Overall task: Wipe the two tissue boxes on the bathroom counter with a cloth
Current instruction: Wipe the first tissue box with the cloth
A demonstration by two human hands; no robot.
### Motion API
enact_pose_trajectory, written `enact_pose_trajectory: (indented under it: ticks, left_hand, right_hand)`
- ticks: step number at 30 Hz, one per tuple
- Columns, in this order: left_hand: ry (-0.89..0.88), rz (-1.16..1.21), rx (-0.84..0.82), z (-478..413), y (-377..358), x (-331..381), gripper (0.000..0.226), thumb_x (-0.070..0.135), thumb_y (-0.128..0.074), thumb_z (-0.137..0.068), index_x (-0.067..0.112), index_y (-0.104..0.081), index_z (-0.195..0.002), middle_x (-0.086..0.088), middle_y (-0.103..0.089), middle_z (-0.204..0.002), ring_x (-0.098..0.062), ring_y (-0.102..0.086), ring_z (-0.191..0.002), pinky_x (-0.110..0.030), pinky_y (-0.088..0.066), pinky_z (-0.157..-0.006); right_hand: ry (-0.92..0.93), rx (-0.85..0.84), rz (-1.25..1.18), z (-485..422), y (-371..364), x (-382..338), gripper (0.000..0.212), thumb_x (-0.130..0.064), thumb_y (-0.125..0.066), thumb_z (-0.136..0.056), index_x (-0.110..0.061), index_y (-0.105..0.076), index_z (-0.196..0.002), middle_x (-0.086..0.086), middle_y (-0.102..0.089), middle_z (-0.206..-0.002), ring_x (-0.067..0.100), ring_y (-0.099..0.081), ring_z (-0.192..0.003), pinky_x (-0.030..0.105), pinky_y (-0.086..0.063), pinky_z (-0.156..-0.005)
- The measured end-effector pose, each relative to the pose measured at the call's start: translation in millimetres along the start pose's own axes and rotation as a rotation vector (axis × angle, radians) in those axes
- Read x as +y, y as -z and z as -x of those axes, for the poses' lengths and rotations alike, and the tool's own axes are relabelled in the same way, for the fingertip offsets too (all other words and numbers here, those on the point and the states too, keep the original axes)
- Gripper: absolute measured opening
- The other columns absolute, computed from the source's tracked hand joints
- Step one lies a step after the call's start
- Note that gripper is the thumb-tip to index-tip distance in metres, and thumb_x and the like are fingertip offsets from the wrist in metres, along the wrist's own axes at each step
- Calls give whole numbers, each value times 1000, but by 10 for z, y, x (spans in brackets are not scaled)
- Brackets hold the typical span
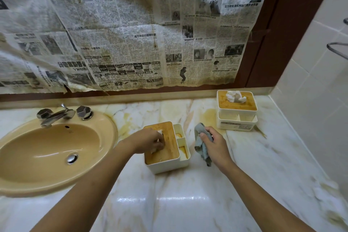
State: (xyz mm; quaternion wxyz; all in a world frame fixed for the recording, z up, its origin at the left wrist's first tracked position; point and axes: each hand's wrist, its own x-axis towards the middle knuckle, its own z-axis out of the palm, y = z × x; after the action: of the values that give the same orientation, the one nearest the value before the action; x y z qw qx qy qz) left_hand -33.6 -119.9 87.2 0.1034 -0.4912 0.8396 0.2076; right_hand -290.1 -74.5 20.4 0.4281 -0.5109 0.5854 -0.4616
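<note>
Stained newspaper [131, 28] covers the wall behind a veined marble counter [188, 194], glossy with overhead light. A tan oval sink [47, 156] with a chrome faucet [56, 114] sits left; pale tiles [310, 90] line the right wall.

single head-worn wide-angle view, looking forward and down, close over the counter [188, 203]; wall behind
</note>
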Motion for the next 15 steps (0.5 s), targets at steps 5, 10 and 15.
enact_pose_trajectory:
  ticks: [5,10,15]
  left_hand:
    - [255,205,230,-23,105,49,20,28,-55,-89,20,-71,-79,1,-65,-77,-18,-58,-72,-28,-38,-58]
    - [533,494,318,-173,-47,234,31,25,-52,-91,3,-73,-92,-16,-71,-91,-29,-62,-76,-34,-48,-62]
    - [645,677,336,-289,-136,269,32,16,-51,-93,-4,-66,-112,-20,-68,-113,-35,-66,-105,-39,-56,-86]
  right_hand:
    - [-5,7,-7,-16,31,-25,17,-20,-54,-100,-17,-63,-115,2,-67,-107,14,-65,-98,20,-51,-76]
    - [-10,-1,-8,-7,30,-25,17,-21,-54,-100,-18,-64,-115,1,-67,-106,15,-65,-98,24,-54,-78]
    - [-14,-12,-19,6,30,-42,18,-21,-55,-100,-17,-64,-115,1,-68,-107,14,-65,-98,19,-52,-74]
